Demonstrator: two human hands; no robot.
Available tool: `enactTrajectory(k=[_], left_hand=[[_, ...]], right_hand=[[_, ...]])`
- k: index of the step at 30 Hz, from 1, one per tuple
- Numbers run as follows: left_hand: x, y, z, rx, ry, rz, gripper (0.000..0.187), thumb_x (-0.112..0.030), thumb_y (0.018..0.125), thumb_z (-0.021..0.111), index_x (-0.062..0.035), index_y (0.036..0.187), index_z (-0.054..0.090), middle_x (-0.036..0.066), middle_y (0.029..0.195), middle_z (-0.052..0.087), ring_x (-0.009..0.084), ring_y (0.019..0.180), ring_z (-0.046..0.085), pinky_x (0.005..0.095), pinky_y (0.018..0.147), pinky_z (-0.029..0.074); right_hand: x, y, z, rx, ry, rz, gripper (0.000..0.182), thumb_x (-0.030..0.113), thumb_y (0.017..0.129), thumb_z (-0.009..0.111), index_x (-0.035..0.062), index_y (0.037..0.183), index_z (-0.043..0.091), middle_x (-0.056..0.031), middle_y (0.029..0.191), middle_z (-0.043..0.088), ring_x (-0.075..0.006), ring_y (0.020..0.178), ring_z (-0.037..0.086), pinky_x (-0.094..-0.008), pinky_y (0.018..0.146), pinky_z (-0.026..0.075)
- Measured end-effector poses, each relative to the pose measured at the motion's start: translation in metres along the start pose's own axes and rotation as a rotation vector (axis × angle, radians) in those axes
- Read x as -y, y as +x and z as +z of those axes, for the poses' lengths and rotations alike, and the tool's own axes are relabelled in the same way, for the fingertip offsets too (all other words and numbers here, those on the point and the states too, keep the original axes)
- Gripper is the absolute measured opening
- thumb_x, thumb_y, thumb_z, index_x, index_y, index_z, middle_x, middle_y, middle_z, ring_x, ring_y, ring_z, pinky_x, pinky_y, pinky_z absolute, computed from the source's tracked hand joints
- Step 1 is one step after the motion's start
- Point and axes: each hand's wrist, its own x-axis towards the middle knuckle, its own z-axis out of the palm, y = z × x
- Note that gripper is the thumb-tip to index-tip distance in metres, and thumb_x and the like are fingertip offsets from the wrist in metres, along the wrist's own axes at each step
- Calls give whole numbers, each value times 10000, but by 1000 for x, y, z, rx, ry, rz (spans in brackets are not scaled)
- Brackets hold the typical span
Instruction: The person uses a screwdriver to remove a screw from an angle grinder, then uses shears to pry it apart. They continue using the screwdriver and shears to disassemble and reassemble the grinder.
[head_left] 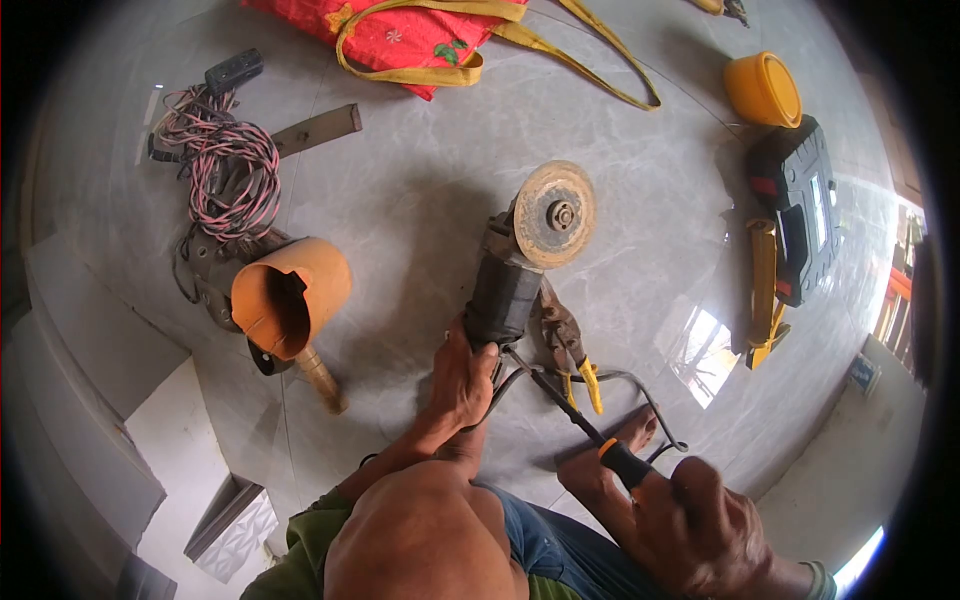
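My left hand (463, 385) is wrapped round the rear of a dark angle grinder (500, 295), which is tilted with its worn cutting disc (555, 215) facing up. My right hand (695, 525) grips a screwdriver (622, 462) by its black and orange handle. The screwdriver's shaft slants up to the grinder's back end, close to my left thumb; whether the tip touches is too small to tell. A black power cord (640, 382) loops out from near the grinder's rear. Beside the grinder on the floor lie pliers-like cutters (562, 330) with yellow handles.
Left on the tiled floor (400, 200) are a coiled pink-and-black cable (225, 165), an orange pipe piece (325, 280) and a wooden handle (322, 380). A red bag (420, 40) lies at the top. A yellow tub (763, 90) and a dark case (800, 210) stand right.
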Motion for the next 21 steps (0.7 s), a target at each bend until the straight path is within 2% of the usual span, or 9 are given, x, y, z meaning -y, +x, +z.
enactTrajectory(k=[1, 3, 6, 10, 12, 13, 15, 19, 21], left_hand=[[-1, 0, 0, 3, -1, 2, 688, -411, 979, 474, 97, 1423, 343, 365, 1163, 584, 526, 1031, 598, 540, 898, 470], [-3, 0, 1, -3, -48, 26, 693, -419, 978, 477, 97, 1422, 344, 370, 1165, 580, 528, 1031, 597, 543, 893, 471], [-4, 0, 0, 3, -14, 4, 690, -412, 976, 481, 98, 1420, 346, 366, 1162, 584, 526, 1023, 601, 541, 891, 473], [-12, -1, -1, 2, -53, -17, 683, -403, 971, 485, 98, 1415, 349, 361, 1152, 592, 528, 1014, 604, 539, 888, 476], [-12, -1, 0, -10, -24, -16, 666, -384, 968, 483, 99, 1409, 354, 357, 1146, 597, 526, 1010, 606, 538, 887, 477], [-12, 0, 0, -9, -24, -16, 666, -384, 968, 483, 99, 1409, 354, 357, 1146, 597, 526, 1010, 606, 538, 887, 477], [-10, 0, 1, -29, -7, 16, 656, -375, 969, 477, 101, 1404, 355, 360, 1144, 594, 528, 1002, 605, 538, 882, 477], [-4, -1, 0, -17, 6, 24, 657, -376, 972, 471, 110, 1398, 354, 365, 1137, 590, 527, 989, 605, 540, 875, 477], [-3, 0, 1, -30, -13, 69, 661, -379, 974, 467, 117, 1395, 352, 369, 1128, 586, 528, 978, 604, 539, 865, 479]], right_hand=[[-1, -3, 4, -1, -2, 3, 313, 67, 874, 705, 28, 1177, 642, -93, 909, 527, -194, 687, 588, -280, 504, 516], [-4, -10, 10, 62, 281, 362, 400, 27, 795, 750, -12, 1137, 545, -188, 925, 576, -295, 672, 660, -372, 531, 548], [-9, -12, 9, 137, 395, 434, 398, 38, 794, 751, -14, 1127, 539, -198, 959, 573, -290, 684, 648, -378, 536, 538], [-7, -2, 1, 56, 487, 439, 373, -13, 776, 753, -27, 1104, 575, -192, 936, 554, -246, 685, 625, -363, 532, 521], [-6, -2, -10, 262, 6, 106, 335, -48, 759, 753, -43, 1065, 618, -171, 907, 528, -198, 698, 586, -337, 530, 514], [-6, 2, -11, 262, 6, 106, 335, -48, 759, 753, -43, 1065, 618, -171, 907, 528, -198, 698, 586, -337, 530, 514], [-5, 10, -12, 148, -242, -46, 307, -46, 761, 751, -67, 1047, 642, -146, 890, 510, -166, 693, 555, -307, 505, 496], [-20, -3, 5, 146, -228, -87, 268, -23, 803, 724, -75, 1045, 620, -138, 906, 536, -175, 693, 560, -305, 506, 489], [-22, -7, 15, 210, 139, 217, 252, -11, 832, 697, -55, 1057, 595, -133, 923, 560, -185, 668, 571, -307, 505, 480]])
